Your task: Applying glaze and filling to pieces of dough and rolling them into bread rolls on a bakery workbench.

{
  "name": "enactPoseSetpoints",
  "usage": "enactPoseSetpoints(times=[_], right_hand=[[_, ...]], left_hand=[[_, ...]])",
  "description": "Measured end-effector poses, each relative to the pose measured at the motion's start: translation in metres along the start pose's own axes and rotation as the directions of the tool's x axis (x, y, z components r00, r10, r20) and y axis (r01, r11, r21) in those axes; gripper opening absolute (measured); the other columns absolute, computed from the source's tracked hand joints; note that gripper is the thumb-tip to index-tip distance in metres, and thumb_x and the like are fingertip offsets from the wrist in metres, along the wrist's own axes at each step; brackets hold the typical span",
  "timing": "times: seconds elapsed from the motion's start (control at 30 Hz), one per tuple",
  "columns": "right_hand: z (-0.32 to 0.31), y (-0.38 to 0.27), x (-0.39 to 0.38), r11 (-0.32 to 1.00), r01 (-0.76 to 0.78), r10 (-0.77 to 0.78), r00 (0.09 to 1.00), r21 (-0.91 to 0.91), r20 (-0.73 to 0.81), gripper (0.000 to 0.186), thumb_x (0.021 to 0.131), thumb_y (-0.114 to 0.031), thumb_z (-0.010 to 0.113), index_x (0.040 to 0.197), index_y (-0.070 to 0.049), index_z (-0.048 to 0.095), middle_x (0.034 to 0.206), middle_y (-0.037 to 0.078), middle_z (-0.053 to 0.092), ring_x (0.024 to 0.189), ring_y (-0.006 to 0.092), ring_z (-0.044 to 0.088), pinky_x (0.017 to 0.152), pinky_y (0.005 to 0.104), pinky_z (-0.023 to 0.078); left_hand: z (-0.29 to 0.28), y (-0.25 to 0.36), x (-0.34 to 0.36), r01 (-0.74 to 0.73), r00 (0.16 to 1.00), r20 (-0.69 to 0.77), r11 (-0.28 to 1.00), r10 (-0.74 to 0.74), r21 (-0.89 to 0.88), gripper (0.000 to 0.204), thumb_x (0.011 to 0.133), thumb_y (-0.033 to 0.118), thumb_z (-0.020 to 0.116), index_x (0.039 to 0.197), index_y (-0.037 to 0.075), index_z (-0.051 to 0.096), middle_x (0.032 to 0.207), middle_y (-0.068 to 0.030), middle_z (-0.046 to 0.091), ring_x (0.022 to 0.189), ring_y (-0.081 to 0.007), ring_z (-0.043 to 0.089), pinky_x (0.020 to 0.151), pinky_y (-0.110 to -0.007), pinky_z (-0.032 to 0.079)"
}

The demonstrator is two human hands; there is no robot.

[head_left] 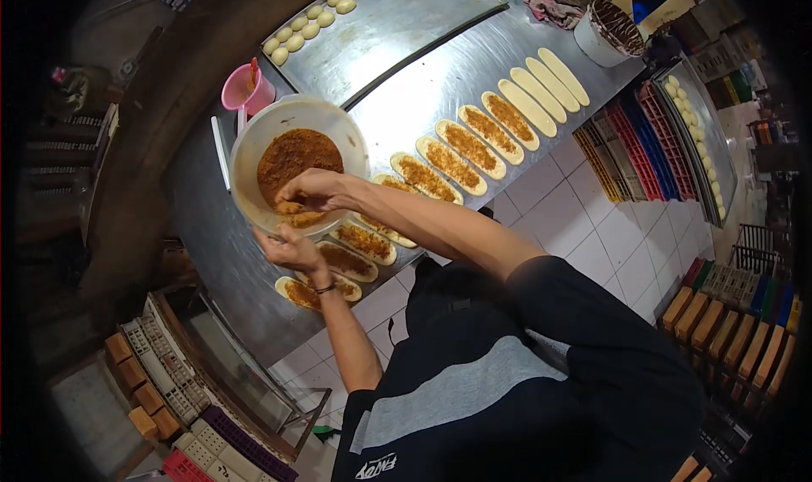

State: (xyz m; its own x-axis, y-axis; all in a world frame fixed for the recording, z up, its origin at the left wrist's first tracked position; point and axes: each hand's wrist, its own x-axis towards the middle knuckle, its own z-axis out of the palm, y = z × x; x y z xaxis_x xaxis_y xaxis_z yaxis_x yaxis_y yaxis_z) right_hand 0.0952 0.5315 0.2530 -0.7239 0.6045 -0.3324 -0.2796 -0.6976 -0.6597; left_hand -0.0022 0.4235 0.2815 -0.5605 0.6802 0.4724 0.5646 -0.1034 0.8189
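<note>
A pale plastic bowl (296, 112) holds a reddish-brown crumbly filling (296, 155), at the left part of the metal table. My left hand (292, 252) grips the bowl's near edge; a dark band circles that wrist. Inside the bowl, my right hand (315, 191) has its fingers curled together in the filling, and some crumbs stick to them. A row of long, flat dough strips (452, 162) runs along the table's near edge, topped with the same filling. Several plain dough strips (530, 101) lie at the row's far right end. The bowl and my arms partly cover the nearer strips.
Behind the bowl stands a pink jug (247, 90). A metal tray (364, 55) with round dough balls lies at the back. A white bucket (605, 38) sits at the far right corner. Stacked crates (647, 144) and another dough-ball tray (700, 139) stand right of the table.
</note>
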Motion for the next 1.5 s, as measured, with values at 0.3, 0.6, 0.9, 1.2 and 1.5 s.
enactPoseSetpoints(times=[0.3,0.6,0.9,1.2,1.5], right_hand=[[-0.106,-0.116,-0.184,0.893,0.21,-0.249,0.967,0.398,0.048,0.03,0.098,-0.015,0.064,0.122,0.003,0.067,0.122,0.016,0.068,0.114,0.0229,0.066,0.106,0.0345,0.052],[-0.381,-0.081,-0.375,0.968,0.245,-0.22,0.701,-0.06,-0.678,0.031,0.099,-0.006,0.052,0.123,0.011,0.062,0.105,0.012,0.068,0.088,0.0152,0.066,0.074,0.0288,0.056],[-0.433,-0.091,-0.349,-0.035,-0.096,-0.691,0.722,-0.995,-0.045,0.035,0.095,-0.004,0.056,0.128,0.005,0.063,0.127,0.022,0.064,0.116,0.0389,0.064,0.1,0.044,0.052],[-0.369,-0.022,-0.447,-0.283,-0.304,-0.539,0.835,-0.91,-0.111,0.053,0.1,-0.008,0.055,0.15,0.004,0.042,0.157,0.023,0.04,0.148,0.0387,0.036,0.121,0.044,0.031],[-0.172,-0.069,-0.316,0.099,-0.001,-0.841,0.534,-0.995,-0.084,0.047,0.093,0.004,0.055,0.139,-0.003,0.058,0.146,0.02,0.056,0.138,0.0358,0.052,0.116,0.0412,0.04]], left_hand=[[-0.022,-0.061,0.06,0.337,0.941,0.05,0.937,-0.334,-0.092,0.035,0.088,0.003,0.051,0.119,-0.008,0.064,0.104,-0.0123,0.071,0.089,-0.021,0.067,0.079,-0.035,0.054],[-0.004,-0.057,0.068,0.444,0.89,-0.016,0.876,-0.455,-0.189,0.033,0.095,0.01,0.053,0.122,-0.006,0.063,0.113,-0.0135,0.067,0.098,-0.0239,0.066,0.079,-0.038,0.053],[-0.003,-0.074,0.054,0.482,0.875,-0.032,0.875,-0.483,-0.045,0.03,0.097,0.014,0.055,0.12,-0.004,0.065,0.114,-0.0106,0.068,0.099,-0.0225,0.065,0.082,-0.037,0.052],[-0.041,-0.117,0.1,0.872,0.488,0.36,0.428,-0.795,-0.238,0.048,0.089,0.006,0.054,0.136,0.0,0.055,0.133,-0.0142,0.061,0.111,-0.0329,0.064,0.088,-0.044,0.055],[-0.019,-0.073,0.064,0.575,0.818,0.246,0.726,-0.52,-0.377,0.062,0.072,-0.011,0.054,0.134,-0.002,0.058,0.119,-0.01,0.066,0.098,-0.0218,0.065,0.083,-0.033,0.054]])
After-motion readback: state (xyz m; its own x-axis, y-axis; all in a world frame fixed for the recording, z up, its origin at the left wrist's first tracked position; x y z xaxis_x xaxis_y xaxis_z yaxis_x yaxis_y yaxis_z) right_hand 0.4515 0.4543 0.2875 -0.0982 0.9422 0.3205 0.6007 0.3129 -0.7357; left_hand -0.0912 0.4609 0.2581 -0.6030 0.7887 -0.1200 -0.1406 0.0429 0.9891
